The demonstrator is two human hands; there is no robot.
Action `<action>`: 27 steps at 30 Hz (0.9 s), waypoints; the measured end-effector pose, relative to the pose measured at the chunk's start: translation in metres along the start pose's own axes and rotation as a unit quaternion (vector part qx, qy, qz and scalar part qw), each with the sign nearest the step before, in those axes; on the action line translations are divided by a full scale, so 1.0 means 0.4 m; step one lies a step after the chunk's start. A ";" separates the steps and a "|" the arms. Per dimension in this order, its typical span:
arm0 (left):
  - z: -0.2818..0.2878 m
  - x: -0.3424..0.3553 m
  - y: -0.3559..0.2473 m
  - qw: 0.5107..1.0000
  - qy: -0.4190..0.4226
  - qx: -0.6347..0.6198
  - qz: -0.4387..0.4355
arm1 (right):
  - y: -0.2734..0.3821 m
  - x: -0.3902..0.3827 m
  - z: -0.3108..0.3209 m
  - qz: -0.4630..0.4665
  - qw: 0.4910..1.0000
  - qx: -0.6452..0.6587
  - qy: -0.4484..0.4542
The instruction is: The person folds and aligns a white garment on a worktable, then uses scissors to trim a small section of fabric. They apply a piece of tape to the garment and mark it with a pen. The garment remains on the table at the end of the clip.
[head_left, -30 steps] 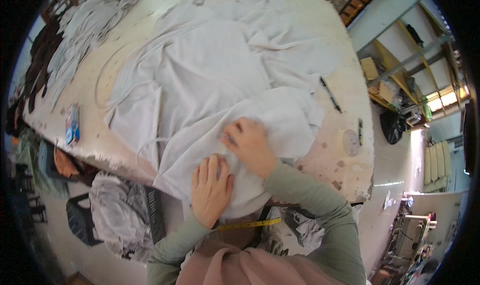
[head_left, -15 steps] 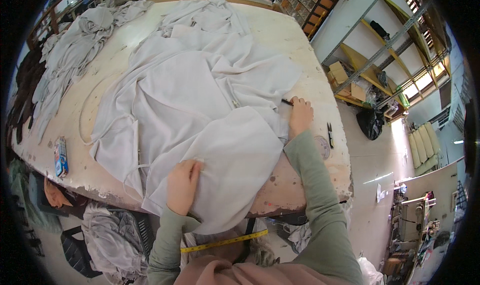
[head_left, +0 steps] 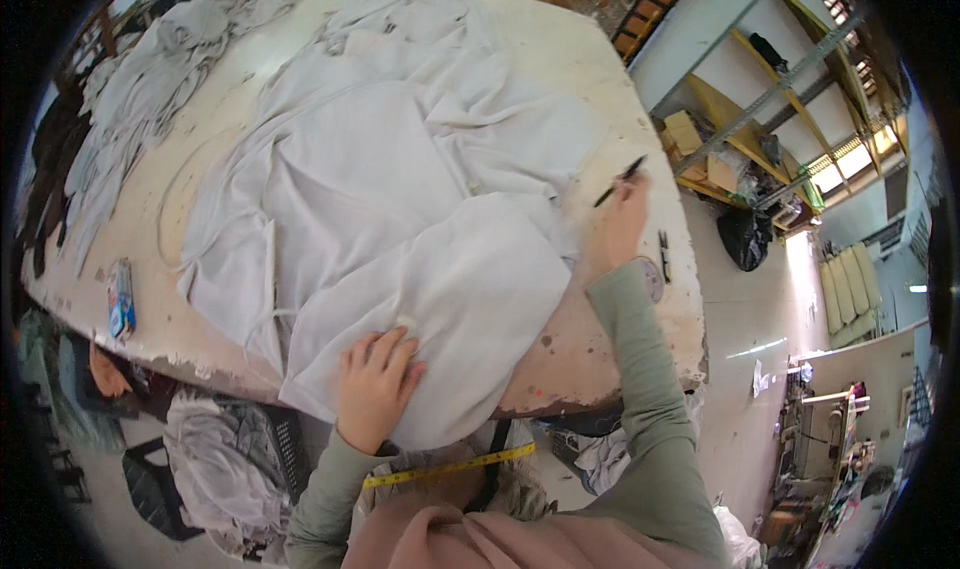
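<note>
A large pale grey garment [head_left: 350, 169] lies spread in loose folds over the table, its near edge hanging past the front. My left hand [head_left: 376, 389] rests on this cloth near the front edge, fingers slightly bent and apart. Just beyond its fingertips sits a small whitish piece [head_left: 406, 321]. To the right of the garment, my right hand [head_left: 627, 214] is raised a little, closed around a slim black pen-like tool [head_left: 606, 198]; blur hides its exact kind.
Black thread snips [head_left: 664, 257] and a round clear disc [head_left: 650, 279] lie by the table's right edge. At left are a blue-and-white box [head_left: 121, 299] and more grey cloth [head_left: 150, 99]. A yellow measuring tape [head_left: 450, 466] hangs before me. Below stands a crate of cloth [head_left: 225, 459].
My right hand has moved away from the garment's right edge, up and to the right, with the black tool. My left hand's fingers have spread from a tighter pinch.
</note>
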State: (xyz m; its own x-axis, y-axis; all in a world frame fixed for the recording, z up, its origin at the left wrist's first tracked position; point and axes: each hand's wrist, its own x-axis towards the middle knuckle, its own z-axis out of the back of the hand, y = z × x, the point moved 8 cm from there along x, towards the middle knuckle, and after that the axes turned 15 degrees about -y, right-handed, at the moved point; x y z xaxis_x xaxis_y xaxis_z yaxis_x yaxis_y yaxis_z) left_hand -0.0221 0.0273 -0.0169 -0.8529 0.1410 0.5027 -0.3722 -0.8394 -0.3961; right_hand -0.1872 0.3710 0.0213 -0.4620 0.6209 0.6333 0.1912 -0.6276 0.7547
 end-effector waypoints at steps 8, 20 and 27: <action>0.004 -0.059 -0.037 0.999 -0.015 0.021 0.022 | 0.208 -0.189 -0.067 -0.423 0.751 0.468 0.196; -0.012 -0.032 -0.043 0.996 -0.023 0.081 0.031 | 0.407 -0.557 -0.215 -0.435 0.712 0.369 0.410; -0.005 -0.096 -0.018 0.997 -0.053 0.036 0.034 | 0.415 -0.564 -0.282 -0.284 0.801 0.364 0.382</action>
State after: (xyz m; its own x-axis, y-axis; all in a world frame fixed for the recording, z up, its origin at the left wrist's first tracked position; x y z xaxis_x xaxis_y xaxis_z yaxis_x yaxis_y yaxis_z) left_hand 0.0125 0.0290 -0.0347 -0.8300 0.0299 0.5570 -0.2846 -0.8815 -0.3767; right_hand -0.1487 0.0736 -0.0155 -0.9951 0.0660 0.0734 0.0885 0.2671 0.9596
